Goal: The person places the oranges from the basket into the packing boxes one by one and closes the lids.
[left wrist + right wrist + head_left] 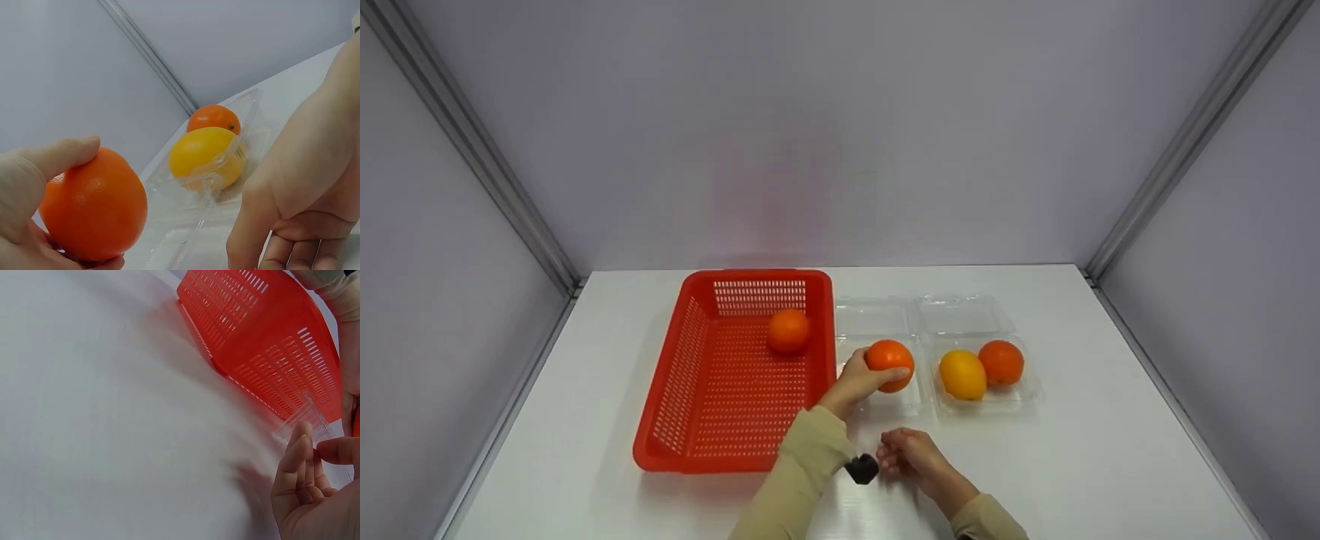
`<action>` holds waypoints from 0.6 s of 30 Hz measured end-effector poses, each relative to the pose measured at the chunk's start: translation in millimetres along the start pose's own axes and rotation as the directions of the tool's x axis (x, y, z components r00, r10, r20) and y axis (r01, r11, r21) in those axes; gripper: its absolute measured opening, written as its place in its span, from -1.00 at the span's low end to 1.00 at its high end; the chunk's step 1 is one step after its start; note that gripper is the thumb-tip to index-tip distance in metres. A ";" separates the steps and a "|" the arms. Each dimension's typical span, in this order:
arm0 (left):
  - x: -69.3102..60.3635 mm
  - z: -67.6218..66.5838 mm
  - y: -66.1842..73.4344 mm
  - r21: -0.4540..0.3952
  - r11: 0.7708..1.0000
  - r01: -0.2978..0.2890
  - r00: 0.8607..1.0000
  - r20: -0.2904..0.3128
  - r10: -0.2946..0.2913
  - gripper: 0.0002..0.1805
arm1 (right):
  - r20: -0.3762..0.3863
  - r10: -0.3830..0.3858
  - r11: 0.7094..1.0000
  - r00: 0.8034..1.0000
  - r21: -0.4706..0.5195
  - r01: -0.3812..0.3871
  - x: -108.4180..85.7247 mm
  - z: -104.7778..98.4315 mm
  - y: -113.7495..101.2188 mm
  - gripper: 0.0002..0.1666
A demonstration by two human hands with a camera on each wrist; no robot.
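Currently gripping an orange [890, 358] with the left hand [856, 383], thumb and fingers curled round it, over an open clear box [877, 318]. Holding the right hand [916, 457] loosely curled, nearer to the body and apart from the left. Just to the left, in a red basket [735, 464], another orange [788, 331]. To the right, in a second clear box [958, 315], a yellow fruit [962, 375] beside a third orange [1001, 363]. Beneath, a white table [1110, 442].

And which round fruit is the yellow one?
The yellow round fruit in the clear plastic container on the right. The other three are orange: one beside it, one in the red plastic basket, one in the left hand.
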State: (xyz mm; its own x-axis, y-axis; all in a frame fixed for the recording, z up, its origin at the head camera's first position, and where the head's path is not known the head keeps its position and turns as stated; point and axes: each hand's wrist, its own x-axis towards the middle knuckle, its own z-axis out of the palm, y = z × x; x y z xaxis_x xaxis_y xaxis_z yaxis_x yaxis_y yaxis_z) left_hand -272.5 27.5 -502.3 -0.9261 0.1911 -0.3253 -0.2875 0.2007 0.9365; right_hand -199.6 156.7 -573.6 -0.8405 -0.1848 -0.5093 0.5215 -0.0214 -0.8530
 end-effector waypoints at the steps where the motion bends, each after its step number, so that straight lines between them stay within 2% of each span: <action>1: 1.1 1.1 -0.8 0.006 1.000 -0.009 1.000 -0.005 0.009 -0.15 | -0.002 0.005 1.000 1.000 0.003 -0.005 0.5 0.2 0.9 -0.83; 6: 6.1 9.0 -4.9 -0.001 1.000 -0.022 1.000 -0.016 0.022 -0.15 | -0.028 0.028 1.000 0.999 0.003 -0.028 1.5 0.1 3.2 -0.86; 13: 11.0 24.6 -2.8 -0.027 0.999 0.040 0.997 -0.069 -0.042 -0.13 | -0.081 0.039 0.999 0.996 -0.008 -0.040 0.3 -1.3 2.8 -0.86; 18: 14.3 33.8 -1.6 0.008 1.000 0.029 0.994 -0.107 -0.028 -0.15 | -0.113 0.033 0.999 0.993 -0.003 -0.034 0.2 1.1 3.2 -0.84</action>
State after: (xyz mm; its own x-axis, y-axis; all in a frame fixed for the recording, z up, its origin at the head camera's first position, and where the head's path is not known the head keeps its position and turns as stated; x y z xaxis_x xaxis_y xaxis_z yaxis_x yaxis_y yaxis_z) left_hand -277.0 62.4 -512.8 -0.9385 0.0812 -0.3356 -0.3124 0.2141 0.9255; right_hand -197.9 155.5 -576.3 -0.8340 -0.0729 -0.5469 0.5491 -0.0120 -0.8357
